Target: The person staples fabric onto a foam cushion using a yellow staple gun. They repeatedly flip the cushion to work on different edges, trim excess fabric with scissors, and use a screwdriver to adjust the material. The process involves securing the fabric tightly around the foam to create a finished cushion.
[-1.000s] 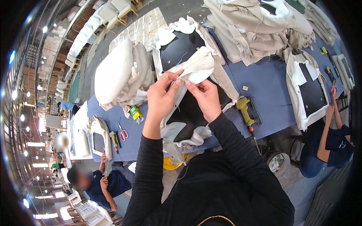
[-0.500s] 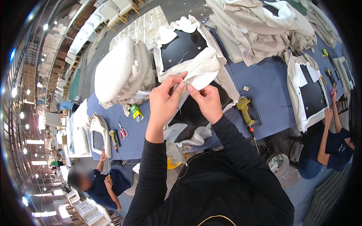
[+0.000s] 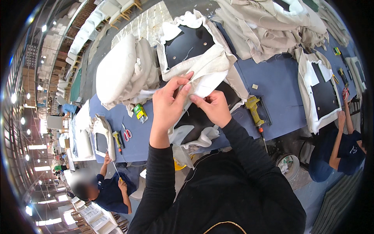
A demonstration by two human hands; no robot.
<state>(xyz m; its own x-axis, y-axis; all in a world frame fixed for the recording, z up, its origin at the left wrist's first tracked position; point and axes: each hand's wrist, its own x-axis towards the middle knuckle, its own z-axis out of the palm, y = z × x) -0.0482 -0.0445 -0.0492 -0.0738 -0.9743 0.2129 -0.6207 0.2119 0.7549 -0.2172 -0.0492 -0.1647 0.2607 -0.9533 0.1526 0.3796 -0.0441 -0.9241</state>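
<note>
Head view: left grip (image 3: pixel 168 102) and right grip (image 3: pixel 216 109) pinch the near edge of the beige cloth (image 3: pixel 212 62), which spreads just ahead of them; probably light and floppy (fraying likely), best held by that edge.

Left hand (image 3: pixel 168 102) pinches; right hand (image 3: pixel 216 108), just beside, seemingly pinches too.

Downward head-worn fisheye view, both hands (image 3: pixel 168 102) near

Blue table (image 3: pixel 282 95) carries: black-backed beige panel (image 3: pixel 190 43), fabric piles (image 3: pixel 265 33), green-yellow box (image 3: pixel 140 113), red-handled scissors (image 3: pixel 127 134), yellow-green staple gun (image 3: pixel 254 112), small pale square (image 3: pixel 254 86).
</note>
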